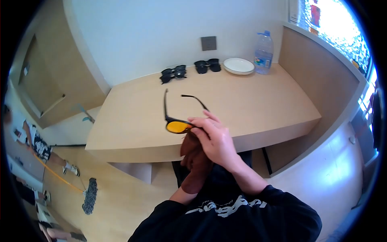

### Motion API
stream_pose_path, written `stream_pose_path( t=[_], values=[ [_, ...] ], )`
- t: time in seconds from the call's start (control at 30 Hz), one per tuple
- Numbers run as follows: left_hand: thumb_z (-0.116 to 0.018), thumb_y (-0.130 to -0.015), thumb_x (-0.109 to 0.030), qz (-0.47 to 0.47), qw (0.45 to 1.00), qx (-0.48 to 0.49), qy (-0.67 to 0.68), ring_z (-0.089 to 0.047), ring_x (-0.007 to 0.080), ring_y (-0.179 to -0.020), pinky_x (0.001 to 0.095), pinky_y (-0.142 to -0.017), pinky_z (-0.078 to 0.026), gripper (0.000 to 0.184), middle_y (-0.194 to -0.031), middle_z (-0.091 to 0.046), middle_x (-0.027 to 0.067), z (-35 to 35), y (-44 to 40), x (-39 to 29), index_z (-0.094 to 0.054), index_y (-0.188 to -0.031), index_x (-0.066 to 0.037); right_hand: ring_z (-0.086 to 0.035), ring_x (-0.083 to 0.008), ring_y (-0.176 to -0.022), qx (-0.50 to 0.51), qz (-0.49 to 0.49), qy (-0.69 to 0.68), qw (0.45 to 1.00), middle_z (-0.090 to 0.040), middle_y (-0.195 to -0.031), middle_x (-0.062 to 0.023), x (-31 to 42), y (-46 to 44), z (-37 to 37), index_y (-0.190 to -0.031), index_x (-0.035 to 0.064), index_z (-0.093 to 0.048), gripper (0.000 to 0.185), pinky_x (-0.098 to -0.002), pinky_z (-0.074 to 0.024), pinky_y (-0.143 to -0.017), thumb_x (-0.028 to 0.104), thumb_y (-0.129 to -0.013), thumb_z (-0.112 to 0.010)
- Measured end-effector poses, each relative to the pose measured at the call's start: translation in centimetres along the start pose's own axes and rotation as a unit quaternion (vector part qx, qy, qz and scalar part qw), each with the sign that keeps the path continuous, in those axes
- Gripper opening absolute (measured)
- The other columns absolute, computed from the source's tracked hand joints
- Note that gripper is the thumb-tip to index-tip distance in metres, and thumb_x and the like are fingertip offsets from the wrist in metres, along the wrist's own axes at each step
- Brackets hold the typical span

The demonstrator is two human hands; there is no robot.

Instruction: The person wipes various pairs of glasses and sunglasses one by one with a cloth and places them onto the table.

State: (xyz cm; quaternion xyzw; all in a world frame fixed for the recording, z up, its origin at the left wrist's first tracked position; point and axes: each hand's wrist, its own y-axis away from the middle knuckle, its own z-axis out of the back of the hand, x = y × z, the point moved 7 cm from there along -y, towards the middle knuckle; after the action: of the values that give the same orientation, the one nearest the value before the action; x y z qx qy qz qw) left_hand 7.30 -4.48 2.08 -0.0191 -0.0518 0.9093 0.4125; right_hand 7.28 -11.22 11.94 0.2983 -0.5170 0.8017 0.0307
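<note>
The right hand (215, 139) pinches the yellow-lensed glasses (176, 127) over the tabletop's (133, 109) front edge. Brown cloth (194, 182) covers the left hand (196, 161), so I cannot tell its grip. The glasses look light, stiff, fragile; the rim probably offers the safest hold.

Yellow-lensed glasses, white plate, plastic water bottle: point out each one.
Yellow-lensed glasses (177, 127): head view, on the visible lens.
White plate (239, 65): head view, inner surface.
Plastic water bottle (264, 51): head view, mid-body.
</note>
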Motion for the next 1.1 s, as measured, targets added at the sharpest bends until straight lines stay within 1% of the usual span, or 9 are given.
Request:
stream_pose_path(
  t=[0.1, 0.23, 0.33, 0.53, 0.77, 0.97, 1.03, 1.07, 1.1],
  values=[
    [-0.037, -0.11, -0.016, -0.025, 0.998, -0.025, 0.057, -0.07, 0.0251, -0.103, 0.0296, -0.073, -0.057, 0.036, -0.129, -0.059, 0.0195, 0.2, -0.5, 0.5, -0.041, -0.142, -0.001, -0.07, -0.0323, -0.11, 0.038, 0.009, 0.019, 0.999, -0.074, -0.113, -0.0149, -0.4, -0.6, -0.1, -0.107, 0.0006, -0.066, 0.017, -0.0498, -0.0373, -0.116, -0.001, -0.09, -0.067],
    [-0.039, -0.109, -0.017, -0.041, 0.99, -0.065, 0.116, -0.07, 0.0252, -0.102, 0.0314, -0.072, -0.057, 0.036, -0.129, -0.06, 0.0193, 0.8, -1.5, 1.4, -0.043, -0.142, -0.002, -0.058, -0.0313, -0.128, 0.019, -0.016, -0.046, 0.999, -0.065, -0.132, -0.0142, -1.8, -0.6, 0.2, -0.125, 0.0052, -0.062, 0.037, -0.0491, -0.0415, -0.111, 0.005, -0.089, -0.072],
    [-0.041, -0.109, -0.018, -0.047, 0.988, -0.073, 0.128, -0.071, 0.0252, -0.101, 0.0328, -0.071, -0.058, 0.036, -0.128, -0.06, 0.0192, 1.4, -2.1, 2.2, -0.044, -0.141, -0.002, -0.06, -0.0318, -0.126, -0.017, -0.05, -0.052, 0.997, -0.067, -0.127, -0.0138, -2.8, -0.7, 0.4, -0.124, 0.0057, -0.064, 0.038, -0.0505, -0.0435, -0.108, 0.007, -0.088, -0.074],
    [-0.044, -0.108, -0.02, -0.052, 0.997, -0.03, 0.057, -0.071, 0.0253, -0.099, 0.0355, -0.069, -0.058, 0.036, -0.127, -0.061, 0.0189, 0.8, -2.3, 1.7, -0.046, -0.14, -0.003, -0.069, -0.0328, -0.106, -0.042, 0.021, 0.096, 0.994, -0.074, -0.099, -0.0109, -2.4, -1.4, -1.1, -0.1, 0.0033, -0.069, 0.015, -0.0498, -0.0452, -0.108, 0.004, -0.085, -0.074],
    [-0.047, -0.107, -0.021, -0.073, 0.997, 0.019, -0.029, -0.071, 0.0255, -0.098, 0.0387, -0.067, -0.058, 0.036, -0.126, -0.062, 0.0185, 0.8, -2.0, 1.1, -0.048, -0.139, -0.004, -0.071, -0.0336, -0.096, -0.062, -0.054, -0.011, 0.997, -0.074, -0.1, -0.0149, -2.7, -1.5, -1.5, -0.1, 0.0017, -0.069, 0.013, -0.0466, -0.048, -0.108, 0.002, -0.087, -0.071],
    [-0.049, -0.107, -0.023, -0.13, 0.98, 0.041, -0.145, -0.072, 0.0256, -0.096, 0.041, -0.065, -0.059, 0.037, -0.126, -0.062, 0.0183, 3.9, -1.3, 1.4, -0.05, -0.138, -0.005, -0.072, -0.0335, -0.097, 0.02, -0.052, -0.035, 0.998, -0.074, -0.096, -0.0157, -2.9, -3.1, 0.7, -0.097, -0.001, -0.07, 0.008, -0.0455, -0.0461, -0.11, 0.001, -0.09, -0.069],
    [-0.06, -0.097, -0.028, 0.04, 0.97, 0.119, 0.209, -0.071, 0.0241, -0.088, 0.0419, -0.062, -0.057, 0.026, -0.106, -0.065, 0.0164, 6.9, -1.8, 3.8, -0.068, -0.109, -0.006, -0.072, -0.0334, -0.095, -0.013, -0.149, -0.084, 0.985, -0.074, -0.091, -0.0163, -3.6, -3.3, 2.3, -0.095, -0.0016, -0.071, 0.007, -0.0446, -0.0474, -0.109, 0.002, -0.09, -0.069],
    [-0.067, -0.09, -0.032, 0.136, 0.98, 0.083, 0.118, -0.072, 0.0265, -0.088, 0.0455, -0.061, -0.056, 0.019, -0.108, -0.068, 0.0156, 7.7, -2.7, 3.9, -0.073, -0.094, -0.015, -0.072, -0.0338, -0.088, -0.047, -0.114, -0.05, 0.991, -0.072, -0.086, -0.0166, -4.1, -3.3, 3.1, -0.096, -0.0011, -0.071, 0.007, -0.0444, -0.0494, -0.106, 0.001, -0.089, -0.071],
    [-0.067, -0.09, -0.032, 0.128, 0.982, 0.074, 0.116, -0.072, 0.0265, -0.088, 0.0455, -0.061, -0.056, 0.019, -0.108, -0.068, 0.0156, 7.1, -3.7, 3.5, -0.073, -0.094, -0.015, -0.072, -0.0338, -0.088, -0.057, -0.107, -0.047, 0.992, -0.072, -0.086, -0.0166, -4.5, -3.1, 3.3, -0.096, -0.0011, -0.071, 0.007, -0.0444, -0.0494, -0.106, 0.001, -0.089, -0.071]
  ],
)
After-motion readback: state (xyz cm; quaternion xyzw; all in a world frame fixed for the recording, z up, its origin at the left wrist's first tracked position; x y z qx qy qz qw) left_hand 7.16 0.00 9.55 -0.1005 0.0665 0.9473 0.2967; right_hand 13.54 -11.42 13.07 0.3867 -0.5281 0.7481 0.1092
